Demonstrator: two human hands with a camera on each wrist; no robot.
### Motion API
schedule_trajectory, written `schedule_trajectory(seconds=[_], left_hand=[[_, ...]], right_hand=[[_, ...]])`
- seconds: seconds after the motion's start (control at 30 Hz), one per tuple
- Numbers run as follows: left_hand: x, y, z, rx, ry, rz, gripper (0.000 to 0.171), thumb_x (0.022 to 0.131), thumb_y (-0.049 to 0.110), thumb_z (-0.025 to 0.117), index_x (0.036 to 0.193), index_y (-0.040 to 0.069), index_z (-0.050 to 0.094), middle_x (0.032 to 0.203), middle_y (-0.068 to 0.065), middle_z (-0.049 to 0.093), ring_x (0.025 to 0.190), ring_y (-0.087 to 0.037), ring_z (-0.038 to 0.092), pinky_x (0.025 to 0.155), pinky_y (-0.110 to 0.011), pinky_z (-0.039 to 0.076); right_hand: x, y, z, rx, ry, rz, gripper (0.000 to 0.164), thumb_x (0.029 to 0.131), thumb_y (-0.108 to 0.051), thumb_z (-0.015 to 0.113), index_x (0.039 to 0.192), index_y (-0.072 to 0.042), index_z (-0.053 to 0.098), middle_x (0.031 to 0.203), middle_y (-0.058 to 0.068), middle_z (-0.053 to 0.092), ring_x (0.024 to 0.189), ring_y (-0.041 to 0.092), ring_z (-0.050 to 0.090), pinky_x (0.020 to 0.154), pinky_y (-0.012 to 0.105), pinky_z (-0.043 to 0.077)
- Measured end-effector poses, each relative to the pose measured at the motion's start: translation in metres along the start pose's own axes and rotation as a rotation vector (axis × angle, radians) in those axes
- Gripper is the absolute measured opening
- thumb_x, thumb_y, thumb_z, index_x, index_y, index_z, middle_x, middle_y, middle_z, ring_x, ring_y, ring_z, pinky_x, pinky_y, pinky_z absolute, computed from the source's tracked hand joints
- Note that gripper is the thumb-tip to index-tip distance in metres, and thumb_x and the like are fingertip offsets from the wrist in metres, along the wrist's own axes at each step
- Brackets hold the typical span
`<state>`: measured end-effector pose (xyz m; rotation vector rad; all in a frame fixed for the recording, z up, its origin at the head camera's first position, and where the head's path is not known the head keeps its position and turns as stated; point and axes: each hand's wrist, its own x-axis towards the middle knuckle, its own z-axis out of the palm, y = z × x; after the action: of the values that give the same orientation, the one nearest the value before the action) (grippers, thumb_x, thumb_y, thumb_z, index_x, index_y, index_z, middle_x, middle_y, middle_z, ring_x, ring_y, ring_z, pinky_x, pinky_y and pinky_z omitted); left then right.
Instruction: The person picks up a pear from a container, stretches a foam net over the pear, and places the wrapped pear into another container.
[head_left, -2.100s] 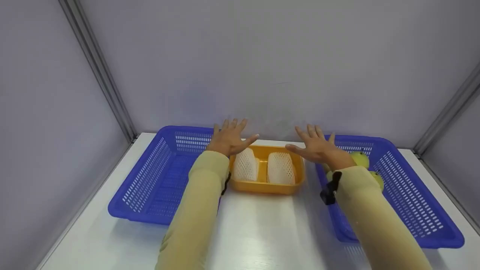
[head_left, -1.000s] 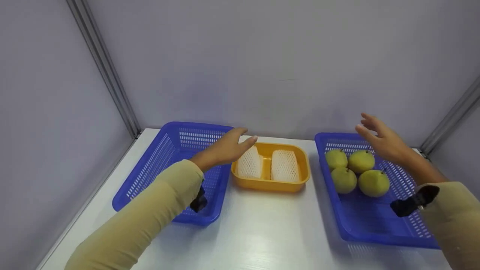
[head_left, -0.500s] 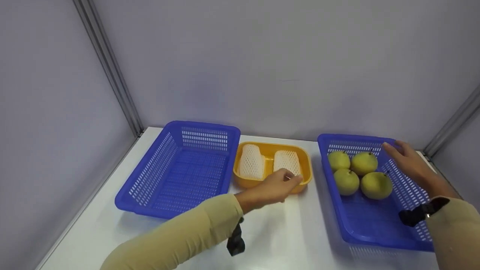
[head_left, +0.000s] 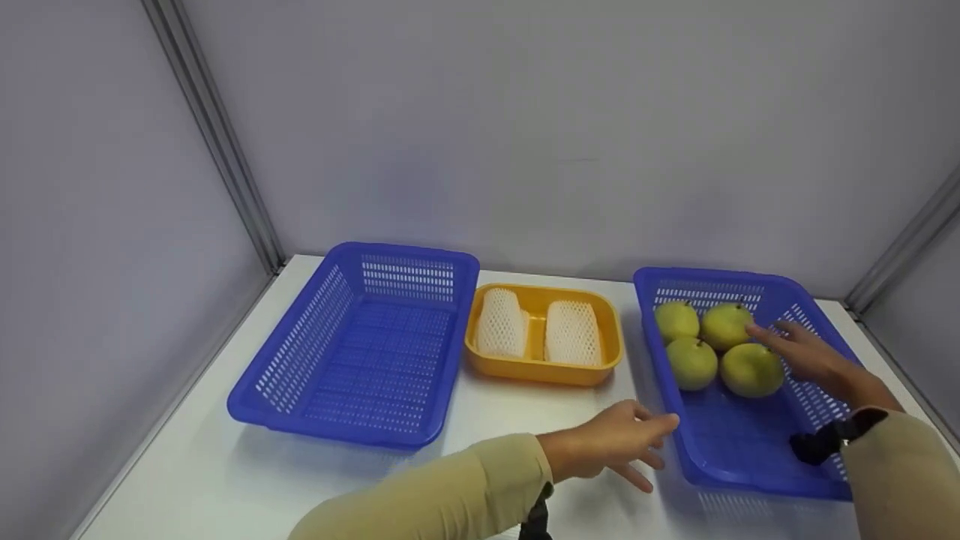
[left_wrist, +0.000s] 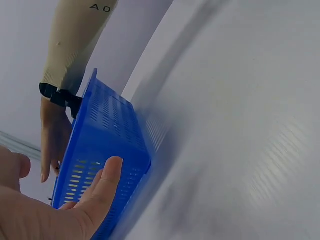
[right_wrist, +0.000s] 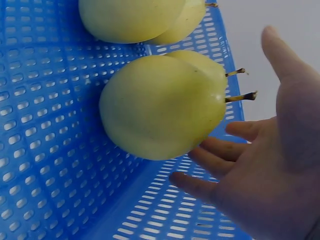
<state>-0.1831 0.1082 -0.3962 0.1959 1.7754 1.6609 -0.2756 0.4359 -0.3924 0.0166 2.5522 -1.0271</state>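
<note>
Several yellow-green pears sit at the left end of the right blue basket. My right hand reaches over this basket, fingers spread beside the nearest right pear; nothing is gripped. In the right wrist view its fingertips come close to the pear's lower side; whether they touch I cannot tell. My left hand hovers over the white table by the basket's left wall, fingers loosely extended and holding nothing. The left wrist view shows the left hand in front of the blue basket wall.
An orange tray with two white foam net sleeves stands at the back middle. Left of it is another blue basket with its bare bottom showing. Grey panels enclose the white table at the back and sides.
Both hands were spread over the middle at first. My left hand moved past the orange tray, then right and nearer to me. My right hand moved right, then lowered toward the pears.
</note>
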Motion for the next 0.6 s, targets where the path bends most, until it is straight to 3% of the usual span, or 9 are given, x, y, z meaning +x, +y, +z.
schedule_trajectory(seconds=[0.2, 0.4, 0.5, 0.6], left_hand=[[0.006, -0.009, 0.014, -0.055, -0.061, -0.036, 0.028, 0.092, 0.025, 0.061, 0.099, 0.000, 0.050, 0.090, -0.016, 0.062, 0.089, -0.038, 0.065, 0.073, -0.055, 0.052], [0.009, -0.010, 0.027, -0.121, -0.066, -0.007, 0.030, 0.091, 0.016, 0.062, 0.105, 0.000, 0.041, 0.081, -0.021, 0.066, 0.085, -0.047, 0.063, 0.066, -0.050, 0.055], [0.010, -0.011, 0.031, -0.133, -0.048, 0.014, 0.026, 0.091, 0.011, 0.061, 0.101, 0.000, 0.040, 0.081, -0.026, 0.066, 0.085, -0.049, 0.062, 0.064, -0.048, 0.056], [0.012, -0.011, 0.034, -0.130, -0.026, 0.041, 0.021, 0.091, 0.006, 0.058, 0.096, 0.000, 0.039, 0.079, -0.030, 0.065, 0.083, -0.052, 0.061, 0.062, -0.046, 0.056]], right_hand=[[0.005, 0.013, 0.008, 0.016, -0.079, 0.063, 0.101, 0.093, -0.060, 0.038, 0.141, 0.007, -0.020, 0.143, 0.040, -0.013, 0.129, 0.060, 0.003, 0.099, 0.066, 0.027], [0.007, 0.019, 0.011, 0.031, -0.095, 0.079, 0.105, 0.092, -0.055, 0.047, 0.139, 0.010, -0.021, 0.141, 0.043, -0.011, 0.129, 0.059, 0.005, 0.100, 0.065, 0.026], [0.006, 0.017, 0.012, 0.023, -0.085, 0.074, 0.107, 0.091, -0.053, 0.051, 0.139, 0.013, -0.017, 0.142, 0.043, -0.002, 0.129, 0.058, 0.013, 0.101, 0.063, 0.029], [0.006, 0.016, 0.014, 0.007, -0.076, 0.051, 0.102, 0.090, -0.051, 0.055, 0.141, 0.015, -0.005, 0.140, 0.041, 0.017, 0.125, 0.052, 0.030, 0.099, 0.061, 0.034]])
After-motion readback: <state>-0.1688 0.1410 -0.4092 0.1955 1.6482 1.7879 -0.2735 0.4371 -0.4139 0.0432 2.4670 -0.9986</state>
